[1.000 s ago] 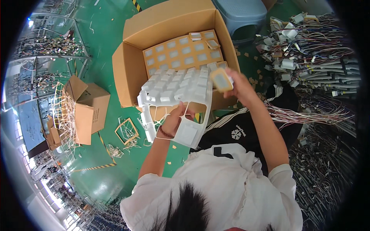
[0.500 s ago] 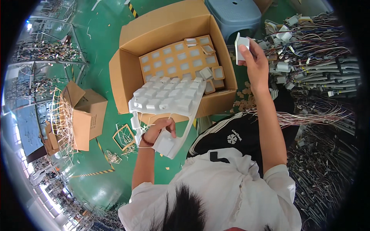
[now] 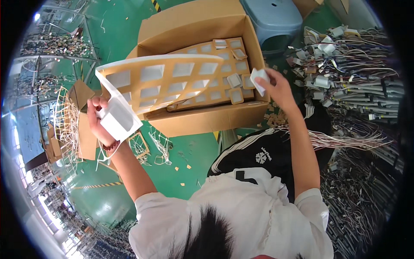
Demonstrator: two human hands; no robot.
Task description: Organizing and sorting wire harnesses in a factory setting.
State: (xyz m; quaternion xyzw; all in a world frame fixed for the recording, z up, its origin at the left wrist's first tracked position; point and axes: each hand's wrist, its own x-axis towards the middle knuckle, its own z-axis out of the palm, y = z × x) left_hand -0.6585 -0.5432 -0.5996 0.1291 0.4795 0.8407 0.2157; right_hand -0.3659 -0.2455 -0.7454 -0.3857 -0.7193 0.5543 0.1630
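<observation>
My left hand [image 3: 98,123] is closed on the edge of a moulded white plastic sheet [image 3: 155,88], raised and tilted over the near left part of a cardboard box. Its tan face with rows of square pockets is towards me. One larger white square cup [image 3: 118,120] sits at the sheet's corner beside my fingers; whether it is still joined is hard to tell. My right hand [image 3: 279,91] pinches a small white plastic cup with a flat rim [image 3: 260,81] by the box's right edge.
The open cardboard box [image 3: 189,19] holds another tan pocketed sheet [image 3: 237,64] with loose cups on it. A blue stool [image 3: 274,19] stands behind. Bundled cables [image 3: 349,82] lie at the right. A carton with white plastic frames [image 3: 69,129] is at the left.
My left hand has moved left and up, tipping the sheet so its tan face shows instead of the white cups. My right hand has come lower and slightly left with the small cup.
</observation>
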